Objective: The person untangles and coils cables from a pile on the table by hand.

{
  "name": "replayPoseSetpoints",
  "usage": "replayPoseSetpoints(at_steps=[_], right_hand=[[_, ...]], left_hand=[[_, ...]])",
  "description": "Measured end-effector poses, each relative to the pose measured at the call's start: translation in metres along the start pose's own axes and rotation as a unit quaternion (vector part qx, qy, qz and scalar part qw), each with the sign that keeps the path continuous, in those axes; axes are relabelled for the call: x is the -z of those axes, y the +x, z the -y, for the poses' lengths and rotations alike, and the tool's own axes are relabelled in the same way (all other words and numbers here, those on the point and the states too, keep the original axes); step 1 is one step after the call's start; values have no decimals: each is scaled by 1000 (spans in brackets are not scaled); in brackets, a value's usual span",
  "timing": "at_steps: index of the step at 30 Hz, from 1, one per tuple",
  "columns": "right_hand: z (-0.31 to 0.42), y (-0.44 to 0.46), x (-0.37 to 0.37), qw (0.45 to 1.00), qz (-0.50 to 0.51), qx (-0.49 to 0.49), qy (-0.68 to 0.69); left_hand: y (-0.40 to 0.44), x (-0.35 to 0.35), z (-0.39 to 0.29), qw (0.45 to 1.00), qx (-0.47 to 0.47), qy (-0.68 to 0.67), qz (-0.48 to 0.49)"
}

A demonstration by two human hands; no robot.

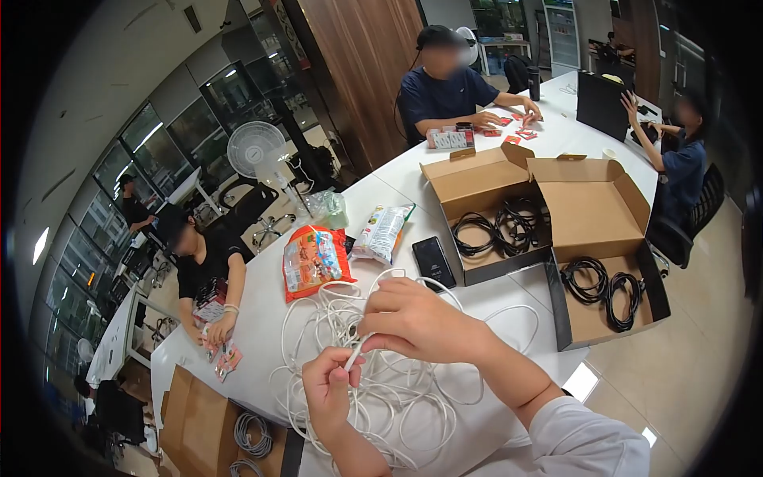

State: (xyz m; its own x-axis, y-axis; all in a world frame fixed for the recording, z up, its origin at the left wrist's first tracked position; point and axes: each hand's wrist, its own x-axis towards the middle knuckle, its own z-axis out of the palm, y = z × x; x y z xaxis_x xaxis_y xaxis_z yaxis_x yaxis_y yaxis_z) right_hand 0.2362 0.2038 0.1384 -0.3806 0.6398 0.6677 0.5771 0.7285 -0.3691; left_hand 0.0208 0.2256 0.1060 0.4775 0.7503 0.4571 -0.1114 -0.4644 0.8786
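Note:
A loose tangle of white cable spreads over the table in front of me, its loops running under and around both hands. My left hand is closed on a short length of this white cable, pinching it between thumb and fingers. Just above and to the right, my right hand grips the same cable with bent fingers, close to the left one. Part of the right fingers' grip is hidden behind the hand. Whether the held piece is a plug end, I cannot tell.
Beyond the tangle lie an orange snack bag, a white snack bag and a black phone. Open boxes hold coiled black cables at right and grey cables at lower left. Several people sit around the white table.

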Motion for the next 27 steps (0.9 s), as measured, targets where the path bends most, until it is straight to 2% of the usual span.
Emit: replayPoseSetpoints(at_steps=[1,2,4,5,6,8,9,12,15,16,18,21,24,25,27], right_hand=[[-3,-5,-1,998,-61,3,16],[-5,-10,0,993,-100,-37,50],[-9,-20,2,971,-174,-118,118],[-18,-22,-1,949,-275,-97,118],[-28,-25,0,938,-315,-102,101],[-31,-29,1,854,-385,-205,284],[-35,-31,3,834,-385,-211,335],[-42,-28,6,719,-402,-217,523],[-42,-25,-1,654,-344,-211,640],[-40,-22,-4,633,-327,-216,668],[-36,-20,-11,679,-307,-240,622],[-35,-16,-17,834,-247,-215,443],[-31,-18,-17,883,-104,-230,395],[-26,-19,-16,863,-65,-256,431],[-24,-19,-16,876,1,-228,426]], left_hand=[[-1,-1,5,999,29,-27,13],[0,-2,9,997,57,-54,27],[11,-7,16,996,26,14,83],[18,-11,18,993,12,48,111],[25,-13,21,991,33,54,114],[30,-18,31,987,82,64,121],[31,-21,39,988,90,11,122],[34,-31,48,990,100,-30,98],[33,-34,54,991,86,-73,68],[33,-35,54,993,69,-87,31],[33,-37,53,992,36,-111,-44],[32,-31,55,970,6,-203,-135],[33,-26,46,908,-7,-392,-145],[35,-27,44,885,12,-423,-195],[35,-23,45,853,9,-487,-188]])
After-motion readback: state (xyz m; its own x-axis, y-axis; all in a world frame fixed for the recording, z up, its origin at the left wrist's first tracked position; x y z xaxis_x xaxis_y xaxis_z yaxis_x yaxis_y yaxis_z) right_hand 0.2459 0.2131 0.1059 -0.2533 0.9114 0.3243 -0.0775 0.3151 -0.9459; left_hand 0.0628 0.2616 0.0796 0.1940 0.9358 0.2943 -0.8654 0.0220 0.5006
